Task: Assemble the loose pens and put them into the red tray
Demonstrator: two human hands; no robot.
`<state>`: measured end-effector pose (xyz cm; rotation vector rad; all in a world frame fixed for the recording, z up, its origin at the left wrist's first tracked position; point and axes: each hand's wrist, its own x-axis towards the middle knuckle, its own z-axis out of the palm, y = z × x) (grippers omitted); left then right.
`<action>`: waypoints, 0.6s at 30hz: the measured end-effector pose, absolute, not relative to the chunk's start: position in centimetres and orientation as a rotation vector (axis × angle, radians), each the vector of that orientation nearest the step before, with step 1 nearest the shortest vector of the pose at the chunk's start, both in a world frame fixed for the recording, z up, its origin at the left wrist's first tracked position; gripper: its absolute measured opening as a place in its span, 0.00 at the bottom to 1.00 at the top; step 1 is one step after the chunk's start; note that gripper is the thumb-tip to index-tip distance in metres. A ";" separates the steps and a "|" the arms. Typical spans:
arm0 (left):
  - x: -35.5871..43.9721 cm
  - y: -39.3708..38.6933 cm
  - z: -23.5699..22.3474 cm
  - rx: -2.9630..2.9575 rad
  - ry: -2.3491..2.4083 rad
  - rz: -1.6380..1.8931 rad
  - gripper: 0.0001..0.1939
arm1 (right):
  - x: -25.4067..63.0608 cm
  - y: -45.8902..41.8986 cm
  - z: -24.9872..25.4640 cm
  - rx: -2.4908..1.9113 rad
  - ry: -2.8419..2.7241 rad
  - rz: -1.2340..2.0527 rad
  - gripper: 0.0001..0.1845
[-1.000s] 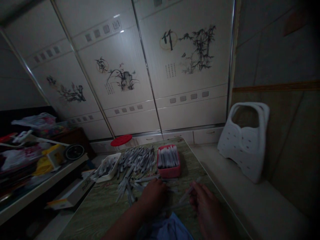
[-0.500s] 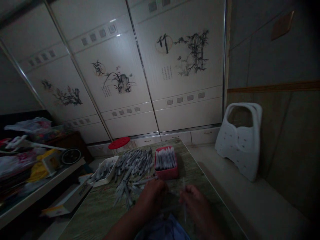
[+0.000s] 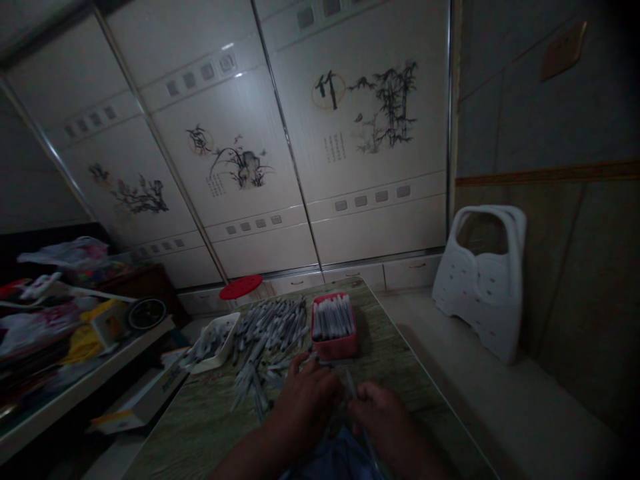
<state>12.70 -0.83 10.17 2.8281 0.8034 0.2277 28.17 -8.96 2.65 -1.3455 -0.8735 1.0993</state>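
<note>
My right hand (image 3: pixel 377 413) is closed around a slim, clear pen (image 3: pixel 351 383) that sticks out above and below the fingers. Close beside it, my left hand (image 3: pixel 310 397) is curled with its back to me; whatever its fingertips grip is hidden. Just beyond the hands stands a red basket (image 3: pixel 334 348), packed with upright pens (image 3: pixel 333 317). A large heap of loose pens (image 3: pixel 273 323) with dark ends lies left of the basket. Further left, a white tray (image 3: pixel 231 340) holds more pens. The dim light blurs small details.
The green-grey table (image 3: pixel 190 427) ends at a pale right edge. Beyond it, a folded white plastic stool (image 3: pixel 480 280) leans by the wall. A red round stool (image 3: pixel 241 287) stands behind the table. A cluttered shelf (image 3: pixel 100 380) is at left, before sliding cabinet doors (image 3: pixel 370 230).
My right hand has moved slightly left, closer to my left hand, and the pen in it now tilts. My left hand has shifted a little, its fingers lifted more. The view has shifted slightly.
</note>
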 end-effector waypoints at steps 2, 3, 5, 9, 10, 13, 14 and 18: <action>12.4 -0.7 9.7 2.807 0.776 0.319 0.09 | 28.1 -9.1 2.8 -1.338 -0.882 1.094 0.08; 12.1 -0.5 9.4 2.782 0.774 0.407 0.08 | 28.1 -9.1 2.9 -1.334 -0.882 1.090 0.09; 11.5 -0.2 8.4 2.669 0.824 0.687 0.09 | 28.2 -9.3 3.0 -1.337 -0.876 1.079 0.11; 10.2 0.1 6.2 1.930 1.267 1.347 0.20 | 28.5 -9.2 3.0 -1.356 -0.857 1.056 0.14; 10.0 0.0 5.8 1.713 1.315 1.386 0.24 | 28.5 -9.2 3.0 -1.359 -0.855 1.054 0.14; 9.9 -1.0 5.1 1.348 1.277 1.273 0.29 | 28.1 -8.9 2.7 -1.360 -0.866 1.046 0.14; 10.0 -1.3 5.0 1.294 1.245 1.207 0.29 | 27.9 -8.8 2.7 -1.360 -0.872 1.043 0.15; 10.7 -1.7 4.9 1.128 1.089 1.127 0.25 | 27.0 -8.6 2.5 -1.360 -0.908 1.064 0.13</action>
